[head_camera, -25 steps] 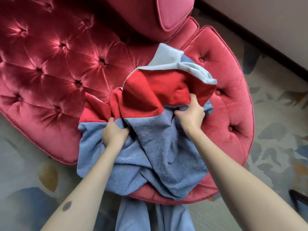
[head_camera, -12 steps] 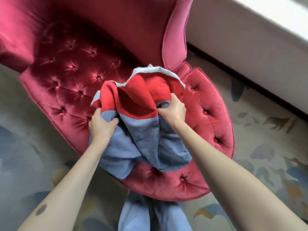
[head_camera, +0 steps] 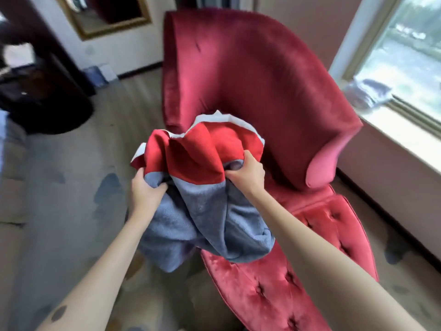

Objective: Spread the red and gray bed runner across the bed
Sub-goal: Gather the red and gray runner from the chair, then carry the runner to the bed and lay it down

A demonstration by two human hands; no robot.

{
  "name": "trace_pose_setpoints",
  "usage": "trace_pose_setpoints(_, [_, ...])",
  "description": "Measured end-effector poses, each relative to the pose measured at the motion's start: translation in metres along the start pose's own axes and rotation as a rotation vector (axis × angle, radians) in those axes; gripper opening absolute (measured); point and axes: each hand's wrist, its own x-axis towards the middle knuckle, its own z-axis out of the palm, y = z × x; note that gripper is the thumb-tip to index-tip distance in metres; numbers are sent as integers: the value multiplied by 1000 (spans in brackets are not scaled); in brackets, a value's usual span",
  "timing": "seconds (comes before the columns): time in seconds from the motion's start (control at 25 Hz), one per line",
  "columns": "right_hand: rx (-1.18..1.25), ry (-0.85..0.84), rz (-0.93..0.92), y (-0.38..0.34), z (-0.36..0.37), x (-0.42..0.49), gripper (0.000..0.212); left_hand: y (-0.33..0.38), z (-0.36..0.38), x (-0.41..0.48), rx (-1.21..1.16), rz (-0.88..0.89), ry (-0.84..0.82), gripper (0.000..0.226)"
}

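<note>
The red and gray bed runner (head_camera: 202, 187) is bunched into a loose bundle in the air, above the left edge of a red velvet chaise. Its red part with a pale lining faces up and the gray part hangs down. My left hand (head_camera: 145, 194) grips the bundle's left side where red meets gray. On the bundle's right side my right hand (head_camera: 247, 174) clutches a fold. No bed shows in the head view.
The red tufted chaise (head_camera: 274, 96) with a tall curved back fills the middle and right. A window and sill (head_camera: 393, 111) run along the right wall. Dark furniture (head_camera: 40, 91) stands at the far left, a gold-framed mirror (head_camera: 107, 17) hangs behind, and patterned carpet (head_camera: 59, 187) covers the floor.
Both hands have lifted the bundled runner up off the chaise seat. The view has swung up from the seat to the room, the chaise back and the window.
</note>
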Motion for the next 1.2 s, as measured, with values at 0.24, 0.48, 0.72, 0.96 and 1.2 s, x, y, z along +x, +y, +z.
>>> trace_pose_setpoints(0.24, [-79,-204,-232,-153,108,-105,38,-84,-200,-9,-25,-150,280,42])
trace_pose_setpoints(0.48, [-147,-385,-506,-306,252,-274,34,-200,-445,-59,-46,-223,572,42])
trace_pose_setpoints(0.72, [-74,-653,-745,-431,402,-474,38,-321,-663,-154,-36,-334,904,39])
trace_pose_setpoints(0.96, [-17,-952,-985,-520,543,-690,40,-445,-840,-255,56,-501,1197,44])
trace_pose_setpoints(1.2, [60,-1163,-982,-592,690,-879,51,-559,-1018,-312,183,-598,1315,30])
